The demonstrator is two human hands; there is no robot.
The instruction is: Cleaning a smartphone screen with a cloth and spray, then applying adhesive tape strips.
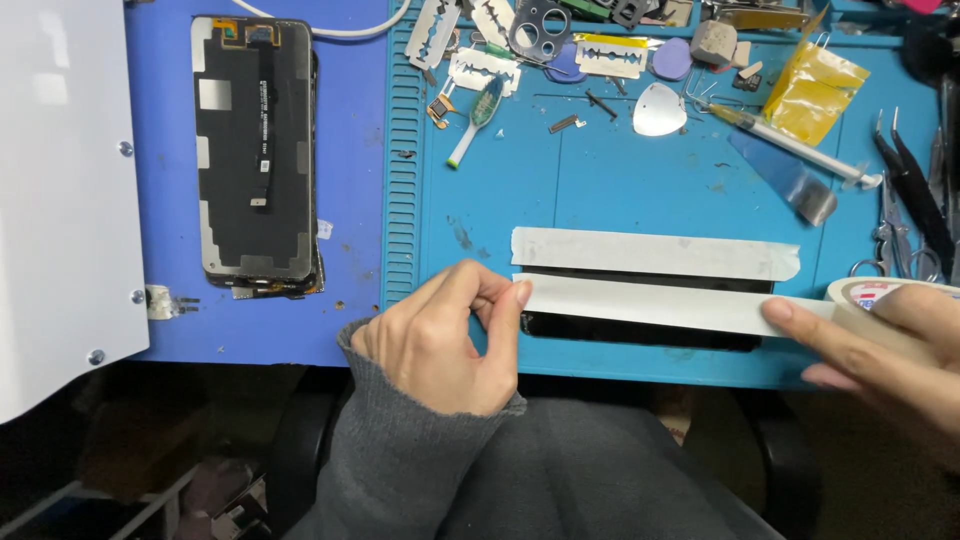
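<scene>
A roll of pale masking tape (880, 300) sits in my right hand (885, 350) at the right edge of the blue work mat (600, 200). From it a strip of tape (650, 303) is stretched leftward over a dark flat phone part (640, 332). My left hand (440, 340) pinches the strip's free end between thumb and fingers. Just above lies another strip of tape (655, 253), stuck flat along the part's upper edge, so little of the dark part shows.
A black phone screen assembly (255, 150) lies face down at the left beside a white panel (60, 200). Razor blades (485, 70), a small brush (478, 115), picks, a syringe (790, 145), a metal spatula (785, 175), a yellow bag (812, 90) and tweezers (915, 190) crowd the mat's far side.
</scene>
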